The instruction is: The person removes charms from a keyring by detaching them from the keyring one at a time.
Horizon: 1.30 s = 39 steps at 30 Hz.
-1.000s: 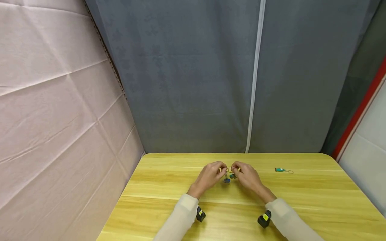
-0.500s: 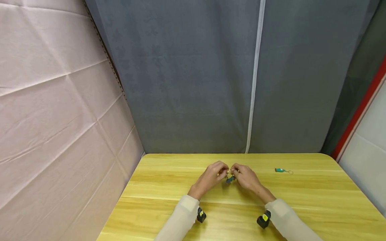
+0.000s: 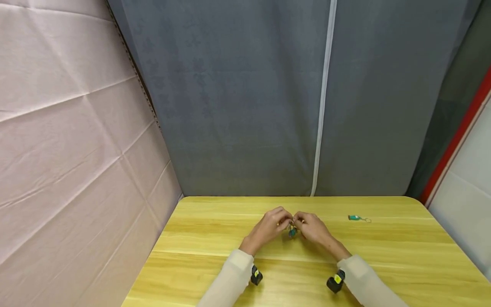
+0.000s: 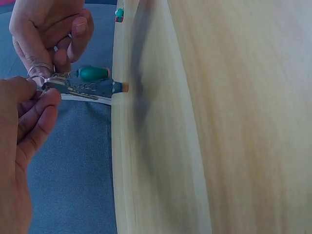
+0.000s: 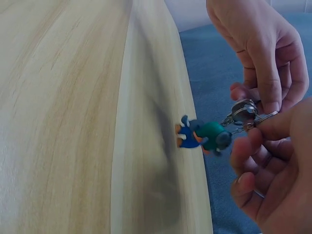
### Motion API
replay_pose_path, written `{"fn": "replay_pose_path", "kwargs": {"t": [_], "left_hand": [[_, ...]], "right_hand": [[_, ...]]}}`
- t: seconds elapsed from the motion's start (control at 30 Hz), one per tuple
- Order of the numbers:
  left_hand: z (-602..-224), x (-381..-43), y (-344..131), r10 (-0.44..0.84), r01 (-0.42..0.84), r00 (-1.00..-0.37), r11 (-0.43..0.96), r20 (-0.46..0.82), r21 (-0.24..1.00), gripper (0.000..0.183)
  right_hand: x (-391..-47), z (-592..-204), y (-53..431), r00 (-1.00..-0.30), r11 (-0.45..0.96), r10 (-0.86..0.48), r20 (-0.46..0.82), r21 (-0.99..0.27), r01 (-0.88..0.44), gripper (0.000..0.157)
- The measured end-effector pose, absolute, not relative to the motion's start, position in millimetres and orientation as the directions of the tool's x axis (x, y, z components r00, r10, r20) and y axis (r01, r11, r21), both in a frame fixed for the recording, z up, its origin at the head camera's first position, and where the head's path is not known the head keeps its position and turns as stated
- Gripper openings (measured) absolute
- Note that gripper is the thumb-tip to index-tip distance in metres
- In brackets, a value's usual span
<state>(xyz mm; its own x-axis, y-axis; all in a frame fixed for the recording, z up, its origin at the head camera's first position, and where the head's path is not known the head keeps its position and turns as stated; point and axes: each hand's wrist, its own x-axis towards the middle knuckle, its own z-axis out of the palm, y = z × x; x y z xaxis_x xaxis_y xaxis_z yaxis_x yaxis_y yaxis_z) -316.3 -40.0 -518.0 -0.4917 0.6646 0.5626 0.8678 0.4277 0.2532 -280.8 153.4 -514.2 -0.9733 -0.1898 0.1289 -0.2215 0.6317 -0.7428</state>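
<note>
In the head view my left hand (image 3: 268, 228) and right hand (image 3: 315, 230) nearly meet above the table, thumbs and fingers pinching small metal rings. A blue figure charm (image 5: 187, 136) and a green charm (image 5: 212, 135) dangle close together from the rings and chains. Seen from the left wrist, a silver key ring (image 4: 40, 68) is by the right fingers, while the left thumb and fingers pinch metal parts beside the green charm (image 4: 92, 73). The fingertips partly hide where the rings meet. Which charm belongs to which ring I cannot tell.
Another keychain (image 3: 354, 218), teal with a ring, lies on the wooden table (image 3: 215, 238) to the right of the hands. A grey curtain (image 3: 245, 106) hangs behind the table's far edge. A pale cloth wall (image 3: 76, 149) is on the left.
My hands have drawn slightly closer together. The two charms, apart a second ago, now hang bunched between the fingers. The teal keychain still lies on the table.
</note>
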Motion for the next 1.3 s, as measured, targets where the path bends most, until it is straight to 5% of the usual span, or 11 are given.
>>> {"fn": "replay_pose_path", "kwargs": {"t": [0.63, 1.3], "left_hand": [[-517.7, -314.6, -42.0, 0.628, 0.831, -0.543, 0.496, 0.558, 0.252, 0.006], [-518.8, -316.5, -40.8, 0.644, 0.859, -0.496, 0.462, 0.583, 0.220, 0.008]], "right_hand": [[-275.8, -511.7, 153.4, -0.961, 0.517, -0.199, 0.191, -0.813, -0.268, 0.012], [-275.8, -511.6, 154.6, -0.950, 0.472, -0.195, 0.246, -0.825, -0.310, 0.010]]}}
